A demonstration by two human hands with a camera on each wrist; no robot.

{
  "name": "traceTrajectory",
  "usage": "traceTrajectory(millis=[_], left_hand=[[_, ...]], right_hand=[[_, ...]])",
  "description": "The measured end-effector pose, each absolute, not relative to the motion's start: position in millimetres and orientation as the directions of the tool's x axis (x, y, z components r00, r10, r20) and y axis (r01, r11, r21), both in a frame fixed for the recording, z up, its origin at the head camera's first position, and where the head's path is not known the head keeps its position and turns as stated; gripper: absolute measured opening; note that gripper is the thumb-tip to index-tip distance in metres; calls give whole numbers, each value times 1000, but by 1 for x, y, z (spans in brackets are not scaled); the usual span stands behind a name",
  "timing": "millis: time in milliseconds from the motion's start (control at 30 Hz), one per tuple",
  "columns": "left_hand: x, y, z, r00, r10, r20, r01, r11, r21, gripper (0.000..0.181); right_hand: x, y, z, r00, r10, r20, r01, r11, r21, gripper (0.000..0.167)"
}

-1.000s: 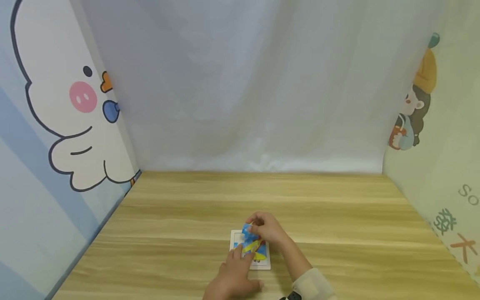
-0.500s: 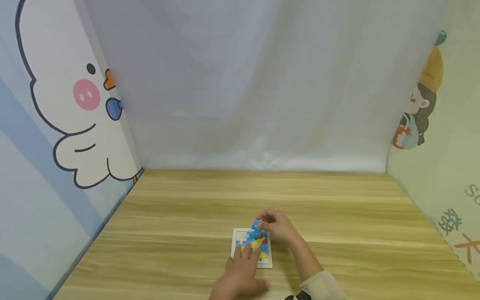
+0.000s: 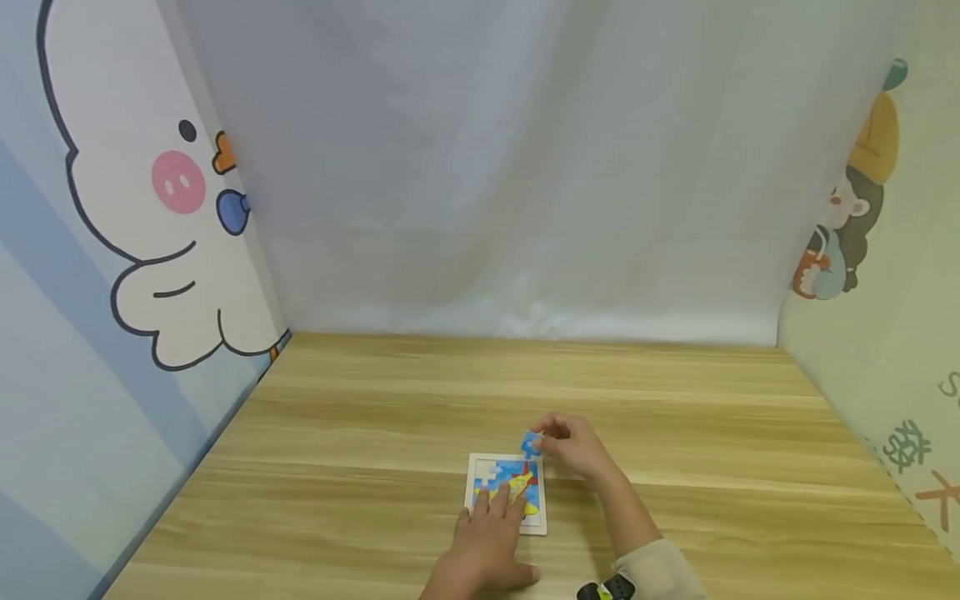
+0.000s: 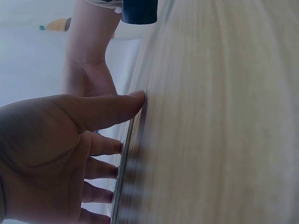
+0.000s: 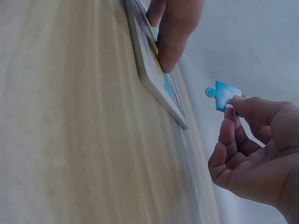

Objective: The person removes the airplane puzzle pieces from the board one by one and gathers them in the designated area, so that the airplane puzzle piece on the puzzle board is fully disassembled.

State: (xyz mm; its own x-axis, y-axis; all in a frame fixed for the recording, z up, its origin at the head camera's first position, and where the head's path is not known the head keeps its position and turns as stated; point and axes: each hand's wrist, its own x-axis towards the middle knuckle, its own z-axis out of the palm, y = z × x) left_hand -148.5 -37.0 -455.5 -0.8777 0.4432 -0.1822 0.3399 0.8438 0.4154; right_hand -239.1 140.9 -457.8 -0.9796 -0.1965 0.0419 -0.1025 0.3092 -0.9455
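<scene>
Left grip (image 3: 487, 543) is positioned palm down, fingers extended and slightly spread, with fingertips resting on the jigsaw puzzle (image 3: 514, 469); its thumb points out to the right, near the front edge. To the right, a cream sleeve (image 3: 660, 570) covers the right forearm, with a black wrist device (image 3: 604, 589) at the cuff. The jigsaw puzzle, printed with a yellow and red airplane on blue sky, lies flat on the worktop (image 3: 360, 417) inside a white puzzle frame (image 3: 470, 490). A pale patch shows at its upper-left section; the lower part is covered by the left fingers. Right grip (image 3: 577, 447) pinches one blue puzzle piece (image 3: 530, 444) between thumb and index finger. The piece is held just beyond the upper-right corner of the frame; in the right wrist view it is clear of the frame, knob directed toward it. The wood-grain worktop extends back to a pale grey curtain (image 3: 487, 183). A white cartoon bird (image 3: 127, 192) is printed on the left wall, and a cartoon child (image 3: 843, 225) on the right wall.
</scene>
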Motion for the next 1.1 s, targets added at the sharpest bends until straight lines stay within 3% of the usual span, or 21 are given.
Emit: traceTrajectory(millis=[533, 1100], left_hand=[[-148, -35, -456, -885, 431, -176, 336, 854, 397, 90], [-147, -32, -455, -886, 436, -155, 345, 846, 406, 91]], right_hand=[[-258, 162, -464, -992, -118, -42, 0, 334, -943, 14], [-279, 172, -477, -997, -69, -20, -16, 482, -876, 13]])
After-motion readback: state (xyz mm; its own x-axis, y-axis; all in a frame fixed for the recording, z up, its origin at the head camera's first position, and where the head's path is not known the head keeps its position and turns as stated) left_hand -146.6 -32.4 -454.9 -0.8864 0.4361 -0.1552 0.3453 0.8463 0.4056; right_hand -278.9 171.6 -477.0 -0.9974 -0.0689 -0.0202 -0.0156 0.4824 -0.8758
